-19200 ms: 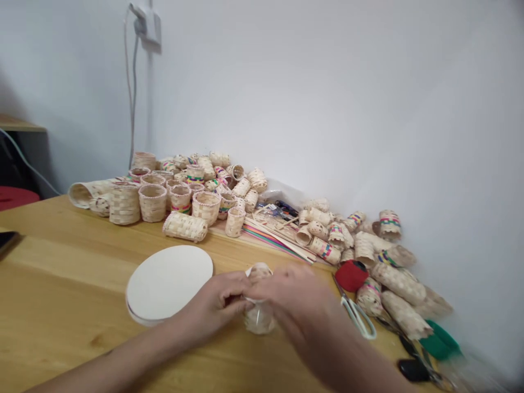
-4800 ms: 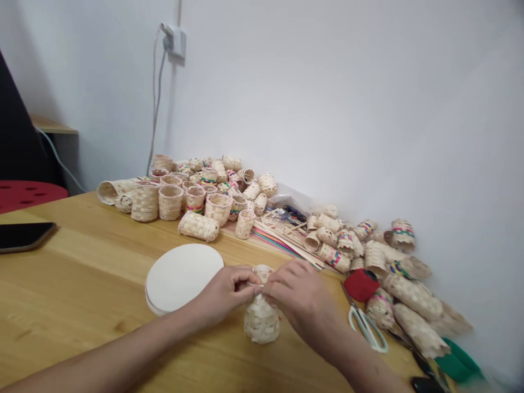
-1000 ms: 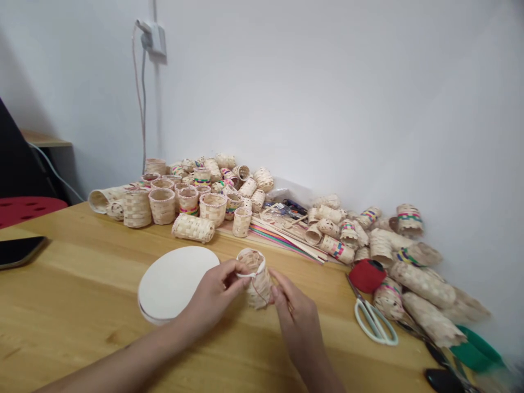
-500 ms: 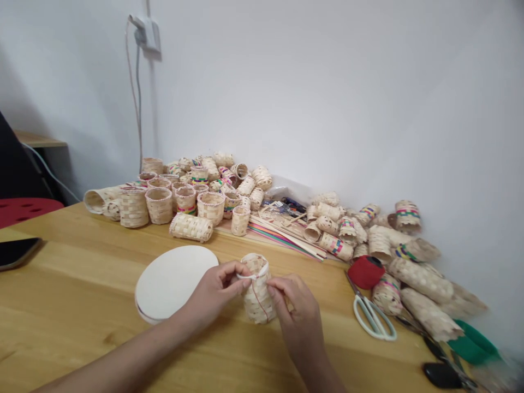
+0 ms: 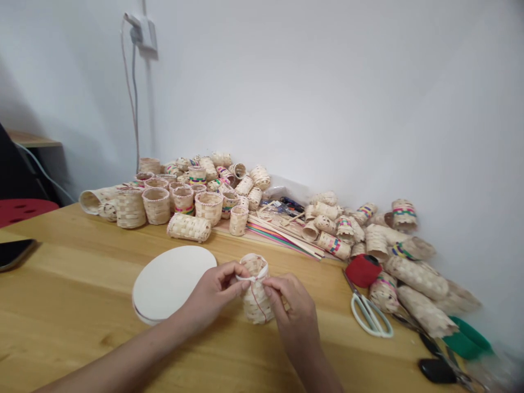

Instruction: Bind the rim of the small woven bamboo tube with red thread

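Pale woven strips form the basket [image 5: 249, 308], tilted slightly between the hands, above or on the table [image 5: 90, 284]. The left hand [image 5: 216, 289] pinches the white band [image 5: 265, 271] at its rim; the right hand [image 5: 295, 308] touches the near side, its exact grip unclear. Likely step: binding band to rim with red thread [image 5: 257, 300]. Next calls for a snug band and taut thread.

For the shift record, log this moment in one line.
left hand: pinching white strip; right hand: at basket; red thread: down basket's front
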Demonstrator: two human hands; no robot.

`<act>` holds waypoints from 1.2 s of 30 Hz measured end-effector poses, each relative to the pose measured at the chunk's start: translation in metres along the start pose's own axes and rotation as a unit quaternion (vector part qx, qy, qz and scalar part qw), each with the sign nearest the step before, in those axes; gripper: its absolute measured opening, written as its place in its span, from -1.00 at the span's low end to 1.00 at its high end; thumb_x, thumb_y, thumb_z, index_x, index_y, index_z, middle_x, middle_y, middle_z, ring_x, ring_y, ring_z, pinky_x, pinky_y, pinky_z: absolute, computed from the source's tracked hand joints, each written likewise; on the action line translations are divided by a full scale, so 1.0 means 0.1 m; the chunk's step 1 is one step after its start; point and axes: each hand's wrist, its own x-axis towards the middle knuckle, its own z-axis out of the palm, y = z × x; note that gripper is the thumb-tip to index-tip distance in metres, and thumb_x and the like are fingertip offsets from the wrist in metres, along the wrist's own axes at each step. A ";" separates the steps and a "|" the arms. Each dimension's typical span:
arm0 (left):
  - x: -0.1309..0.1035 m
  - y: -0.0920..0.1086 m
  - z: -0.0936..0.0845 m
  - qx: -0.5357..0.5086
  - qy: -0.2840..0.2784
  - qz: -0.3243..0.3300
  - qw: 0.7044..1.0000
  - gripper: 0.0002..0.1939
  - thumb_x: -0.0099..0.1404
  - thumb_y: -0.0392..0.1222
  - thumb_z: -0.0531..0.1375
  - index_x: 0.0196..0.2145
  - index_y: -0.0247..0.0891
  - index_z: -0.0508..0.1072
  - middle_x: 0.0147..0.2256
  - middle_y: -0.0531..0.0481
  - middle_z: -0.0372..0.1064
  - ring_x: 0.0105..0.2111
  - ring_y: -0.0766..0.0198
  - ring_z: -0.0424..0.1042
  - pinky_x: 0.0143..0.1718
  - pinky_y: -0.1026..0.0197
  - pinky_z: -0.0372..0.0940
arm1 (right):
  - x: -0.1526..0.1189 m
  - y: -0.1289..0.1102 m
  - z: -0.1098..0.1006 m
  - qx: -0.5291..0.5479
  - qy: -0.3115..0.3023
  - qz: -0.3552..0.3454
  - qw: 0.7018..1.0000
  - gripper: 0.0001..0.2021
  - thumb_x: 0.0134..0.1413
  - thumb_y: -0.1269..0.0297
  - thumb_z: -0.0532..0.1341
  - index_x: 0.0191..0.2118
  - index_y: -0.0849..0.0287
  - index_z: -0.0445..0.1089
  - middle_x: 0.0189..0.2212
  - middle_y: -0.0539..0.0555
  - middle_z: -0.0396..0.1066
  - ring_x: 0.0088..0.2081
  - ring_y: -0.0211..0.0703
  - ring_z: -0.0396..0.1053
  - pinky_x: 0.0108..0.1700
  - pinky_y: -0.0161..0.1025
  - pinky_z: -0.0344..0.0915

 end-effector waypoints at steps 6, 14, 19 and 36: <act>-0.01 0.03 0.00 0.002 -0.003 -0.001 1.000 -0.76 0.17 -0.07 0.17 -0.37 -0.34 0.43 -0.47 0.02 0.32 -0.45 0.27 0.25 -0.40 0.27 0.15 | 0.01 -0.02 -0.01 -0.006 0.003 -0.005 1.000 -0.86 0.18 0.45 0.15 -0.25 0.14 0.44 -0.41 0.04 0.41 -0.35 -0.18 0.36 -0.32 -0.31 0.26; -0.01 0.02 0.00 0.002 -0.003 0.002 1.000 -0.76 0.18 -0.06 0.17 -0.37 -0.33 0.42 -0.48 0.03 0.31 -0.45 0.28 0.25 -0.40 0.28 0.14 | 0.00 -0.02 -0.01 -0.013 -0.008 -0.002 1.000 -0.87 0.20 0.44 0.14 -0.25 0.16 0.43 -0.40 0.06 0.39 -0.34 -0.17 0.34 -0.31 -0.29 0.25; 0.00 0.02 0.00 0.000 -0.003 0.003 1.000 -0.76 0.18 -0.07 0.17 -0.38 -0.33 0.42 -0.46 0.01 0.33 -0.43 0.25 0.27 -0.38 0.26 0.16 | -0.01 -0.02 -0.01 -0.003 -0.010 0.002 1.000 -0.86 0.21 0.44 0.13 -0.23 0.14 0.42 -0.39 0.05 0.38 -0.33 -0.18 0.34 -0.30 -0.29 0.24; -0.02 0.02 0.00 0.012 0.000 0.012 1.000 -0.77 0.19 -0.07 0.17 -0.38 -0.32 0.44 -0.47 0.03 0.33 -0.45 0.28 0.26 -0.40 0.29 0.17 | 0.00 -0.02 -0.03 -0.005 -0.009 -0.008 1.000 -0.84 0.18 0.46 0.14 -0.24 0.12 0.44 -0.40 0.04 0.41 -0.35 -0.19 0.36 -0.32 -0.30 0.28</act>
